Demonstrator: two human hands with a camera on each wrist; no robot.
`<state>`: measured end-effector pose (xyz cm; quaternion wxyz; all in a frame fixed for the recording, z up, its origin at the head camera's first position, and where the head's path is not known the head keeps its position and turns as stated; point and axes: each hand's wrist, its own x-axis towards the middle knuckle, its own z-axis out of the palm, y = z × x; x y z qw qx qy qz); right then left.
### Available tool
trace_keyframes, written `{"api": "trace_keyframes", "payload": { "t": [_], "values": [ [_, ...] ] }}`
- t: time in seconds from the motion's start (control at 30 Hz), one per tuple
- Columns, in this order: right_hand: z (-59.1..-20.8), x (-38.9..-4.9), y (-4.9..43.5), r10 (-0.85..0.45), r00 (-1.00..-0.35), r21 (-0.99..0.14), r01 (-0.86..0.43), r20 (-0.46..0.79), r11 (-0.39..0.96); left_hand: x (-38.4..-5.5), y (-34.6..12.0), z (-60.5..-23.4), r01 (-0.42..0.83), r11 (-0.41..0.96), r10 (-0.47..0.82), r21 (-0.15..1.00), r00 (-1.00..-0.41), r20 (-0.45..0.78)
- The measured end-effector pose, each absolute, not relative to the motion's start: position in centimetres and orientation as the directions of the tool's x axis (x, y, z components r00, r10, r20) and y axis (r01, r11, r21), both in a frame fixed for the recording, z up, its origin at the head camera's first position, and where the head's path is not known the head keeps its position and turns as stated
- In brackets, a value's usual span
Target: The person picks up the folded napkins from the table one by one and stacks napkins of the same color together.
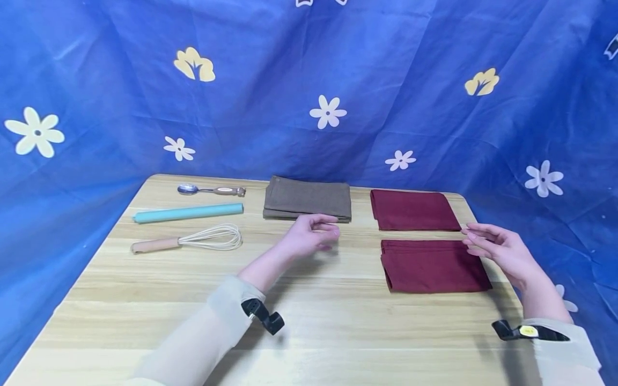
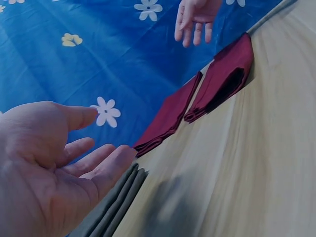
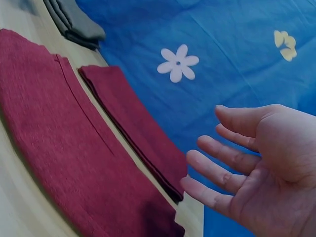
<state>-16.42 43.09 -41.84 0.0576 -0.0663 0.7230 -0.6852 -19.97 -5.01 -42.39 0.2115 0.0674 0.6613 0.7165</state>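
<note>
- Left hand (image 1: 311, 236) is held relaxed with fingers loosely bent, nothing gripped, right by the front edge of the grey-brown cloth (image 1: 309, 199).
- Right hand (image 1: 507, 251) is held open too, nothing gripped, by the right ends of the two maroon cloths. Actual contact can't really be told.
- Far maroon cloth (image 1: 415, 210) is laid just behind the near maroon cloth (image 1: 434, 271), a thin strip of table (image 1: 347, 332) left between.
- Near one's left edge is folded a bit unevenly, so imo any squaring-up is best done with flat fingers and light pressure; layers could slip if just the top one gets pinched.
- Further left, whisk (image 1: 185, 241), teal rod (image 1: 188, 213) and spoon (image 1: 211, 190) are lined up, well apart from the maroon cloths.
</note>
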Motion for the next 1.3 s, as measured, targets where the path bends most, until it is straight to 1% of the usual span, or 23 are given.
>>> {"api": "trace_keyframes", "payload": {
  "t": [0.13,0.27,0.37,0.57,0.77,0.9,1.17,1.3],
  "values": [
    [-41.9,-16.1,44.1,-0.146,-0.989,-0.996,0.010,-0.023,0.089,-19.9,-4.0,-42.8,-0.219,-0.043,0.419,0.975,-0.890,-0.182],
    [-42.1,-15.8,45.1,-0.107,-0.993,-0.979,0.032,-0.054,0.204,-19.8,-2.9,-43.2,-0.219,-0.046,0.440,0.975,-0.880,-0.178],
    [-42.4,-15.7,45.8,-0.090,-0.994,-0.967,0.043,-0.068,0.251,-19.7,-2.1,-43.4,-0.228,-0.046,0.450,0.973,-0.874,-0.184],
    [-43.1,-15.5,46.8,-0.084,-0.993,-0.965,0.053,-0.077,0.258,-19.6,-0.8,-43.9,-0.257,-0.051,0.466,0.965,-0.861,-0.204],
    [-43.6,-15.5,47.6,-0.069,-0.993,-0.943,0.068,-0.096,0.326,-19.4,0.6,-44.7,-0.282,-0.064,0.473,0.957,-0.853,-0.219],
    [-44.1,-15.5,48.1,-0.063,-0.990,-0.936,0.096,-0.124,0.339,-19.3,1.5,-45.3,-0.277,-0.048,0.457,0.960,-0.860,-0.226],
    [-45.2,-15.2,48.6,-0.030,-0.981,-0.887,0.161,-0.193,0.432,-19.2,3.9,-46.4,-0.279,-0.034,0.418,0.960,-0.876,-0.240],
    [-45.7,-15.1,48.4,-0.050,-0.970,-0.876,0.193,-0.239,0.443,-19.0,5.3,-46.8,-0.306,-0.024,0.409,0.952,-0.872,-0.270]
  ]
}}
